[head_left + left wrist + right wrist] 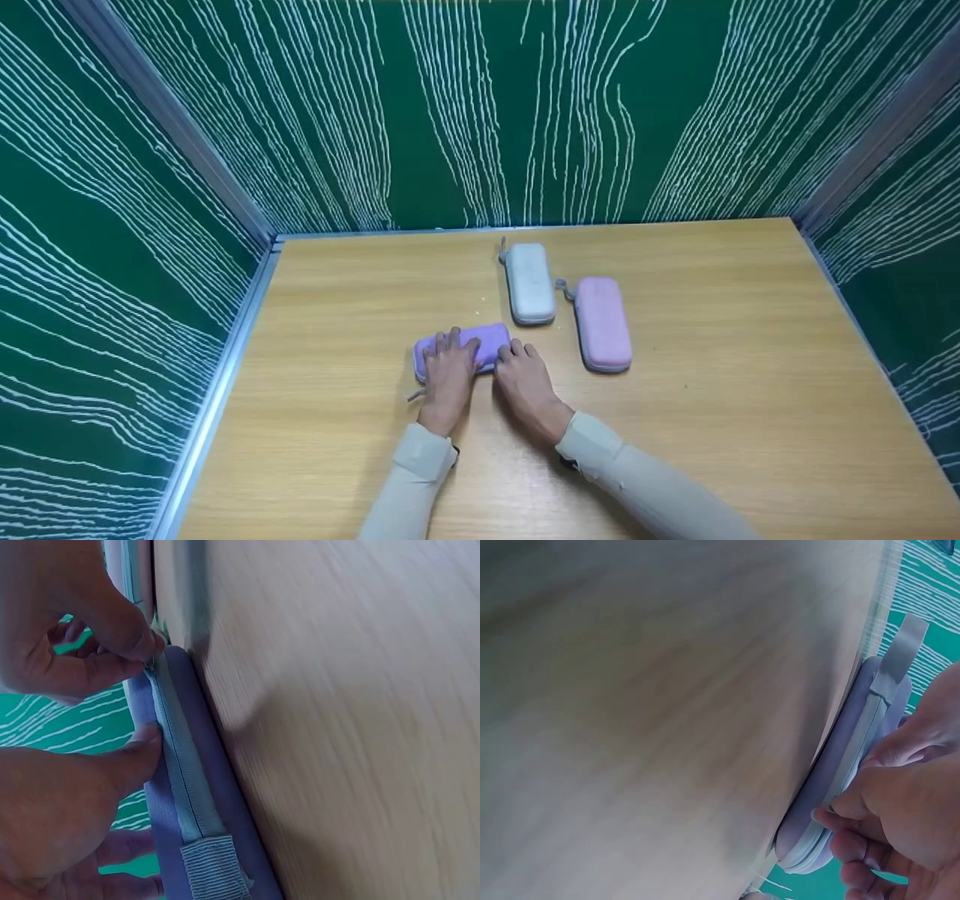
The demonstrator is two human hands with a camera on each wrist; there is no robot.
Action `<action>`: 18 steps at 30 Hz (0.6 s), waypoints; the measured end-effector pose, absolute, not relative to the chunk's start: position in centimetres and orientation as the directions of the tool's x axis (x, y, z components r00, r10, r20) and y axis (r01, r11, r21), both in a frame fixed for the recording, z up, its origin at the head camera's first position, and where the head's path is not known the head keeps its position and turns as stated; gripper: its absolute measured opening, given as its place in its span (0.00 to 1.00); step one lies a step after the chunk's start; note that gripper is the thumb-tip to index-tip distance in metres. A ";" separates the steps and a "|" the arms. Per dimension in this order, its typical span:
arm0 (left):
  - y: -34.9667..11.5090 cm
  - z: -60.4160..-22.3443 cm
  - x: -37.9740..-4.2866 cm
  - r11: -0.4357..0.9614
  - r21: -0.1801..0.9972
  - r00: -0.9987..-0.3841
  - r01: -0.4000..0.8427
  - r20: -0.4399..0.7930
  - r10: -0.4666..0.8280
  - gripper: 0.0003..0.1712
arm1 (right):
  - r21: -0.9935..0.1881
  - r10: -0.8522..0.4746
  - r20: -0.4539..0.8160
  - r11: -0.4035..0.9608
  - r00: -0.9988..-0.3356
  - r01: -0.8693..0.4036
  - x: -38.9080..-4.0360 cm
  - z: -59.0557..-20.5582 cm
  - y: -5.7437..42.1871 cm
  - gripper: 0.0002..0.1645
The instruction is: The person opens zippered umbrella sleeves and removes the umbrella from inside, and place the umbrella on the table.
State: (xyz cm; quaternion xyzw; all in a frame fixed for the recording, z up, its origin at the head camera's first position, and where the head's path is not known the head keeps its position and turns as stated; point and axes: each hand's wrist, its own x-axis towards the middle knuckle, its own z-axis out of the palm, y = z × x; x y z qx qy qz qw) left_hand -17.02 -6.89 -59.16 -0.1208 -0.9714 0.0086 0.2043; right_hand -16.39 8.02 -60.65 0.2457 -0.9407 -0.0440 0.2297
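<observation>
A purple zippered case (491,339) lies on the table. My left hand (448,371) rests across its top with the fingers spread; in the left wrist view the left thumb (139,757) presses the lid edge beside the grey zip (180,757). At the case's right end my right hand (525,379) pinches the zip's small pull between thumb and forefinger (832,817). The pull itself is mostly hidden by the fingertips. The zip looks closed along the stretch I can see. A grey strap (904,652) sticks out at the case's left end.
A pale grey case (531,283) and a pink case (604,324) lie farther back and to the right, each with a grey strap at its far left corner. Green panels with white wavy lines (450,112) stand around the wooden table (337,300).
</observation>
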 end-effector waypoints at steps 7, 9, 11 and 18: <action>-7.1 -58.9 -17.3 0.966 -0.063 -0.900 0.252 0.351 0.258 0.17 | 0.180 -0.472 0.391 0.881 -0.790 -0.437 -16.5 -60.5 8.1 0.06; -7.4 -58.6 -17.5 0.960 -0.038 -0.910 0.277 0.311 0.275 0.18 | 0.167 -0.465 0.381 0.885 -0.799 -0.435 -16.5 -60.4 8.1 0.05; -7.9 -58.1 -17.8 0.953 0.014 -0.926 0.304 0.238 0.292 0.19 | 0.148 -0.457 0.367 0.889 -0.810 -0.434 -16.5 -60.3 8.1 0.04; -9.7 -56.5 -18.5 0.914 0.257 -0.945 0.315 -0.001 0.326 0.22 | 0.116 -0.439 0.409 0.895 -0.800 -0.431 -16.7 -60.2 8.2 0.06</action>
